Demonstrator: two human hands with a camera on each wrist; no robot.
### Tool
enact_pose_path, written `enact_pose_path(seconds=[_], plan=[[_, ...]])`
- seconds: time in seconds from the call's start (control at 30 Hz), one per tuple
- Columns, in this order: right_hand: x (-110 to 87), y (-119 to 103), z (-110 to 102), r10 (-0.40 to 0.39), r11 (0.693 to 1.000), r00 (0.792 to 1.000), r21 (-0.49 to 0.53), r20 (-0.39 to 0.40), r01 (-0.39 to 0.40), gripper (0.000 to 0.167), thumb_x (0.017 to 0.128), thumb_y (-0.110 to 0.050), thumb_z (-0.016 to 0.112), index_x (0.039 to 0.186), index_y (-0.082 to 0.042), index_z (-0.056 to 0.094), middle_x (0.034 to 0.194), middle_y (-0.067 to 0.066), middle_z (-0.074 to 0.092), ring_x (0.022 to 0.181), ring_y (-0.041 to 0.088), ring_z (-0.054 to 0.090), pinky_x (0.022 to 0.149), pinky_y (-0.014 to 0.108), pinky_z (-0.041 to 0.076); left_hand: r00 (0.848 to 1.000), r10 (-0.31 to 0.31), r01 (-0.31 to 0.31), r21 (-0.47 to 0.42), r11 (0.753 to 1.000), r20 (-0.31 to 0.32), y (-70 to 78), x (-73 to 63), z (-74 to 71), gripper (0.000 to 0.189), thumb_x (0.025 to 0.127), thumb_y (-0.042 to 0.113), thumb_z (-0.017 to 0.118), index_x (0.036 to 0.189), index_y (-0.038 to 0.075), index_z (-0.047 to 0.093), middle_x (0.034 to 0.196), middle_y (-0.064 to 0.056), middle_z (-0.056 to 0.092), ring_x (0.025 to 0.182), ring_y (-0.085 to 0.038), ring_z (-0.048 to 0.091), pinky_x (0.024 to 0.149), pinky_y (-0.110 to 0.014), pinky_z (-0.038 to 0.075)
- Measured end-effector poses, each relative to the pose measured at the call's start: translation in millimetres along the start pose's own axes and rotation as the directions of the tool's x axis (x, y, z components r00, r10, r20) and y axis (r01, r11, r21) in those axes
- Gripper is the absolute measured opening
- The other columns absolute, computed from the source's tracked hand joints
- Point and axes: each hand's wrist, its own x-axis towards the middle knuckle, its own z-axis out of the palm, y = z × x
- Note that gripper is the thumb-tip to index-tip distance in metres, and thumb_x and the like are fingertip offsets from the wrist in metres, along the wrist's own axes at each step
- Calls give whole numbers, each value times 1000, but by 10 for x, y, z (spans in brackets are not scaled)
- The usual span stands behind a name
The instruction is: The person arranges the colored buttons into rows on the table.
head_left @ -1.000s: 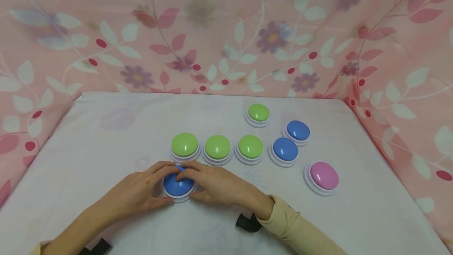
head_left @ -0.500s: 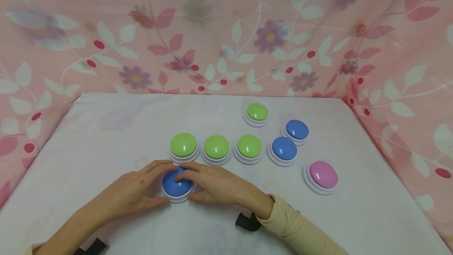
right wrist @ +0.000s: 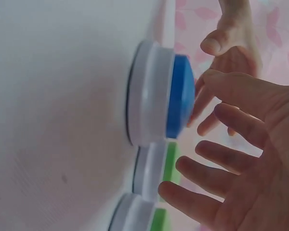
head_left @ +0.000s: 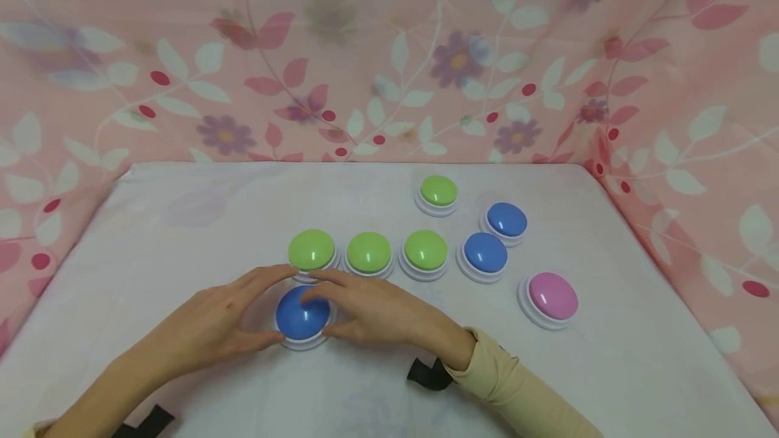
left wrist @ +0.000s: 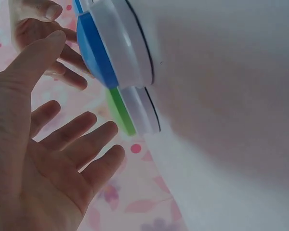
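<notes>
A blue dome button [head_left: 302, 314] on a white round base sits at the front of the row, between my two hands. To its left is my left hand [head_left: 213, 322], thumb and fingers spread and apart from the button. My right hand [head_left: 374, 308] hovers at its right side, fingers loosely bent over the edge. The wrist views show gaps between each hand's fingers and the blue button [left wrist: 94, 50], whose base [right wrist: 149, 94] lies flat on the cloth. Just behind it stands a green button [head_left: 312, 250], partly covered by fingertips in the head view.
Two more green buttons [head_left: 368, 253] and a blue button [head_left: 485, 253] continue the row rightward. Another green [head_left: 439, 190] and another blue button [head_left: 507, 220] stand behind. A pink button [head_left: 552, 297] is at right. Floral cloth [head_left: 365, 53] walls the white table [head_left: 182, 235].
My left hand has drawn back leftward from the blue button, its fingers opening wider. My right hand's fingers have lifted slightly from it. The button stays in place; the head view has shifted a little.
</notes>
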Motion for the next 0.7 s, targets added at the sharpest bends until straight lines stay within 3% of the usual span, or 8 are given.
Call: enact_pose_path(seconds=[0.23,0.33,0.5,0.7], plan=[[-58,54,-210,59,996,997,72,-56,-55,54,93,-30,71,142,-29,50,159,-3,34,123,13,58,95,28,51,1000,14,-14,2,1000,-7,17,158,-130,95,71,39,88,150,29,36,141,-3,55,95,-25,71,73,-41,59],[-102,87,-314,86,992,993,101,-84,-77,52,93,-30,70,141,-28,51,159,-3,33,125,16,57,96,31,51,1000,10,-10,-20,1000,7,43,264,-163,96,72,40,88,151,30,34,144,-5,52,99,-28,70,75,-44,59],[-178,178,-503,152,981,978,146,-144,-131,52,93,-29,71,141,-28,52,160,-6,31,116,16,63,92,31,53,1000,20,-19,-57,998,20,90,481,-222,96,75,41,86,153,31,31,150,-5,45,101,-31,70,79,-48,58],[-246,324,-707,193,972,949,184,-251,-149,50,92,-25,72,139,-23,55,158,-2,35,139,21,44,106,42,45,997,77,-77,-66,995,-6,135,755,-300,97,76,40,85,154,29,30,153,-5,41,92,-30,72,77,-48,58]])
